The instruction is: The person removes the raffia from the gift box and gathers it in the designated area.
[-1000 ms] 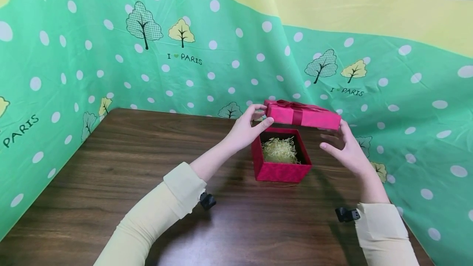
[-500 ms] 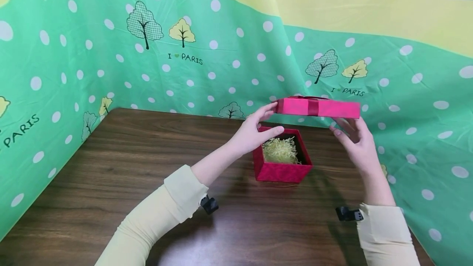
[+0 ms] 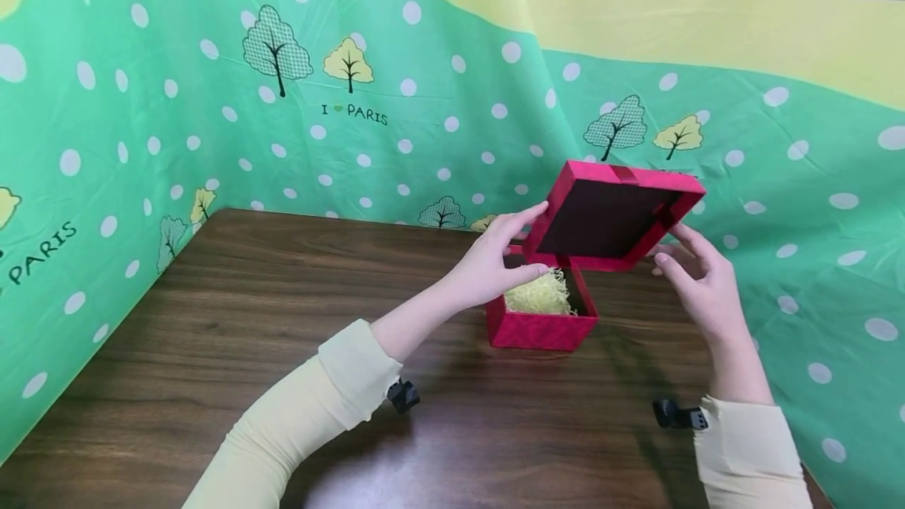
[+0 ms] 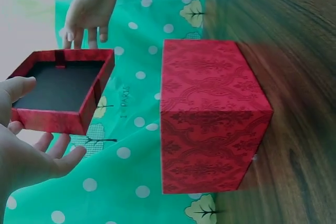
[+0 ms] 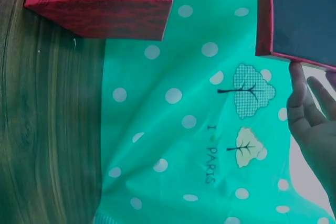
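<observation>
My left hand (image 3: 488, 261) holds the left side of a pink-red gift-box lid (image 3: 636, 259), thumb and fingers spread about its edge. With bent fingers, my right hand (image 3: 707, 285) holds the lid's opposite edge. The lid is raised and tilted, dark inside facing me; ribbon bands cross its walls. Below stands the red patterned box (image 3: 540, 330), uncovered, with pale yellow shredded filler (image 3: 540, 295) inside. In the left wrist view, the left thumb (image 4: 23, 86) overlaps the lid's rim. The right wrist view shows a fingertip (image 5: 295, 69) touching the lid's rim.
The box stands on a dark wooden table (image 3: 283, 297). A green and yellow printed cloth (image 3: 424, 100) hangs behind and along both sides, close to the right arm. A small black device (image 3: 403, 396) sits at the left cuff, another black device (image 3: 679, 416) at the right.
The lid has moved up and right off the area above the box, then tipped so its dark inside faces me. Both hands have shifted right with it. The box has stayed in place.
</observation>
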`<action>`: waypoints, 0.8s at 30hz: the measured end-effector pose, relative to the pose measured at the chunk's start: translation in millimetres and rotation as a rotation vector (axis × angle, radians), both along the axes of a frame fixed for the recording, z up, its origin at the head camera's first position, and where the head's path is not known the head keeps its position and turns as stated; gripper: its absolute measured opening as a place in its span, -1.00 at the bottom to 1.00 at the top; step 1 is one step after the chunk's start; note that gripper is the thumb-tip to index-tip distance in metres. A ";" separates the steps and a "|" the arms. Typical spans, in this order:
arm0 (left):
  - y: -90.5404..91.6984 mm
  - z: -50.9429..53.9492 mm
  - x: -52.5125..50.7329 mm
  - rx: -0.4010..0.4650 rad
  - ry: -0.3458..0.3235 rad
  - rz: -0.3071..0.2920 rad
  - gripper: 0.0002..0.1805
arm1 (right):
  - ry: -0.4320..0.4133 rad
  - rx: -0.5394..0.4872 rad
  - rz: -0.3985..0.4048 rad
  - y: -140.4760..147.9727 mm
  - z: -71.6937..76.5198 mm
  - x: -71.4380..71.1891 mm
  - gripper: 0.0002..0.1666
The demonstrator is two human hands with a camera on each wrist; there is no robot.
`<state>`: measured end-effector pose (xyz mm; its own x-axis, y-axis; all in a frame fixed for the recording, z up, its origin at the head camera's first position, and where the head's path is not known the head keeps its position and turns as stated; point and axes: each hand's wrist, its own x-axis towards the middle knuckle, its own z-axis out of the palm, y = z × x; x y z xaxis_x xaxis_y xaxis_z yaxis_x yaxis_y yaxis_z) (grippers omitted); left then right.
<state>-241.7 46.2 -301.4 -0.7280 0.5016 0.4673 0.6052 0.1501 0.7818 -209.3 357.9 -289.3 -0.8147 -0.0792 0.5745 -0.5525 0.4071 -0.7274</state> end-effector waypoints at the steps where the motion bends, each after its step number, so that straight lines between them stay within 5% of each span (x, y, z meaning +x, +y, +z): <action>1: 0.9 -1.1 0.3 0.002 -0.008 -0.006 -0.13 | 0.003 0.021 -0.028 1.3 -0.5 1.0 -0.37; 9: 10.9 -12.6 3.8 0.000 -0.101 -0.046 -0.05 | 0.016 -0.118 -0.027 12.7 -1.8 4.3 -0.49; 16: 21.5 -23.7 9.0 0.023 -0.146 -0.070 -0.01 | -0.112 0.102 -0.137 29.0 1.2 11.7 -0.53; 24: 36.1 -32.4 12.3 0.050 -0.187 -0.088 -0.02 | -0.162 -0.213 0.232 48.0 -5.1 15.8 -0.42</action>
<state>-229.4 82.4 -333.8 -0.7587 0.5469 0.3540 0.4581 0.0615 0.8868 -193.5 405.8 -294.4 -0.8710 -0.1655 0.4625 -0.4827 0.1140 -0.8683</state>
